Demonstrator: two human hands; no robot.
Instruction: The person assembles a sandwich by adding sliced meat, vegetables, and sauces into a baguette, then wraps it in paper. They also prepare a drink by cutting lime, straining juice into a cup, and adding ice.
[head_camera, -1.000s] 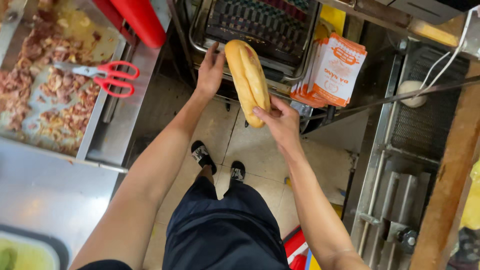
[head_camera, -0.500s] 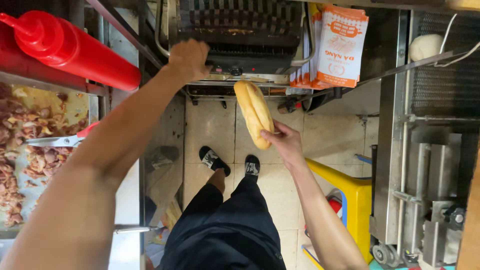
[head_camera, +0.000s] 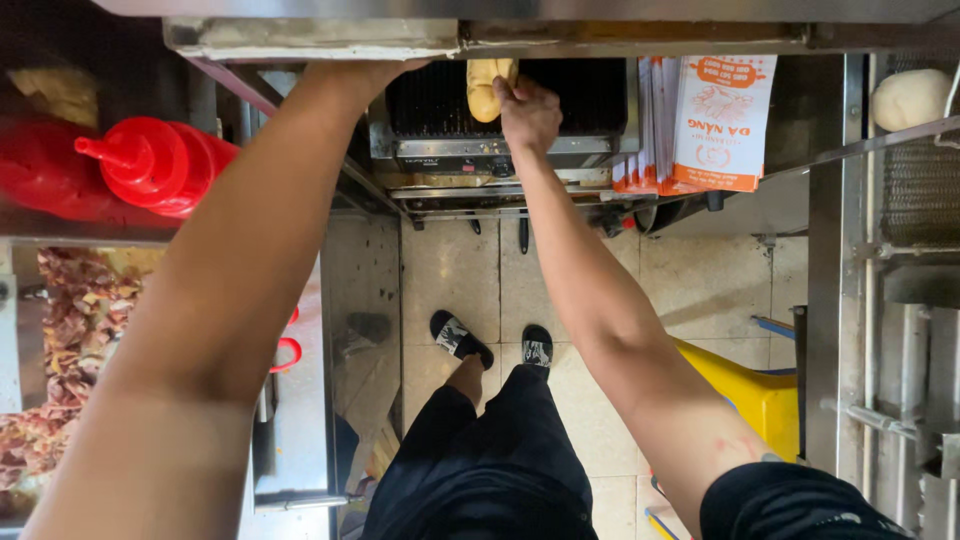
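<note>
My right hand (head_camera: 528, 112) grips the end of a long golden bread roll (head_camera: 487, 85) and holds it over the black ribbed plate of a press grill (head_camera: 600, 100) at the top of the view. My left arm reaches up to the grill's raised lid (head_camera: 310, 38). The left hand itself is hidden behind that metal edge.
Two red squeeze bottles (head_camera: 160, 165) lie at the left above a tray of chopped meat (head_camera: 70, 340). Orange-and-white paper bags (head_camera: 715, 120) stand right of the grill. A pale dough ball (head_camera: 908, 98) sits far right. A yellow bin (head_camera: 745, 390) stands on the tiled floor.
My right hand has carried the roll up from over the floor onto the grill. My left arm has stayed stretched toward the lid as the view tilted down.
</note>
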